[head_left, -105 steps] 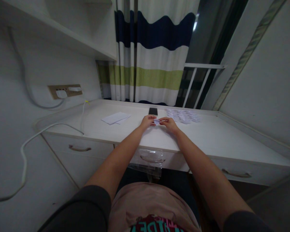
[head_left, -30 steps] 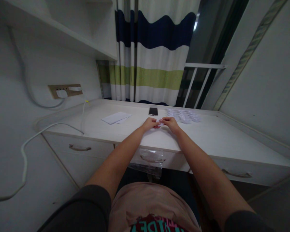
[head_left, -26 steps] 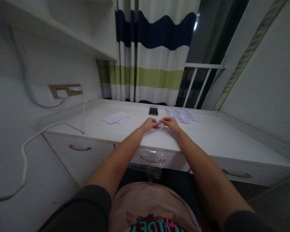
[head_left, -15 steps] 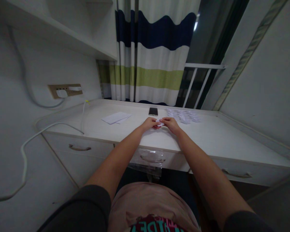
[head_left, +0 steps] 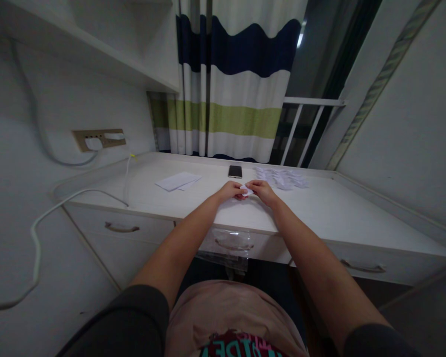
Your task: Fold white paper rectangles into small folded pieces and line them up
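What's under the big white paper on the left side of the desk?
Part of another white sheet pokes out from under the top sheet. Whatever else the top sheet covers can't be seen.

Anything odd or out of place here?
Clear plastic hangs across the front of the middle drawer; odd, since the left drawer and right drawer show none. The held paper is too small to judge.
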Available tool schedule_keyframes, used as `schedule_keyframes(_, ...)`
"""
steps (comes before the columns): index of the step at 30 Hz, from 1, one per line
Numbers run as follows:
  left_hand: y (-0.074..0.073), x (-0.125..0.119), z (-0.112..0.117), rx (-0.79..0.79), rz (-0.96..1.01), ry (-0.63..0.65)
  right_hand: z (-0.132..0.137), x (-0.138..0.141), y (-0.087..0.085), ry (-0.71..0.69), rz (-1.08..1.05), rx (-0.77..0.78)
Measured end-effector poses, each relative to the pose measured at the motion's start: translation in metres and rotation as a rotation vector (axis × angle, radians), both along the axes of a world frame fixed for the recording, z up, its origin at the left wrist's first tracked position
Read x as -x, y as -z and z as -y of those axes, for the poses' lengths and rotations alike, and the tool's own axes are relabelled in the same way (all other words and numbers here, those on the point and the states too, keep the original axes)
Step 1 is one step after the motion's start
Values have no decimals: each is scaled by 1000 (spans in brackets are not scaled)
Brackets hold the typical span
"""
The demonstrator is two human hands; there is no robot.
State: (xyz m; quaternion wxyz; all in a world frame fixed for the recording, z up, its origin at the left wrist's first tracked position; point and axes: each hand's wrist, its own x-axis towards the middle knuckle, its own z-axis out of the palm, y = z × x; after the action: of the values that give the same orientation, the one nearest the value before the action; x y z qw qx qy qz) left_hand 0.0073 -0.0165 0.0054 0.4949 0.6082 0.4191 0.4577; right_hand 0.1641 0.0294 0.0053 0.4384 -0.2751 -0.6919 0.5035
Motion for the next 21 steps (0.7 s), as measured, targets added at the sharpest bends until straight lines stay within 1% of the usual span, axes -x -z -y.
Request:
schedule_keyframes(12, 2, -1, -2, -26, -10, 7, 2, -1, -2, -36, -9, 43)
schedule_keyframes(17, 3, -1, -3, -28, 0, 11, 5, 0, -3, -64, -30, 87)
schedule_keyframes(21, 2, -2, -3, -23, 29, -30, 3, 2, -1, -19, -48, 76)
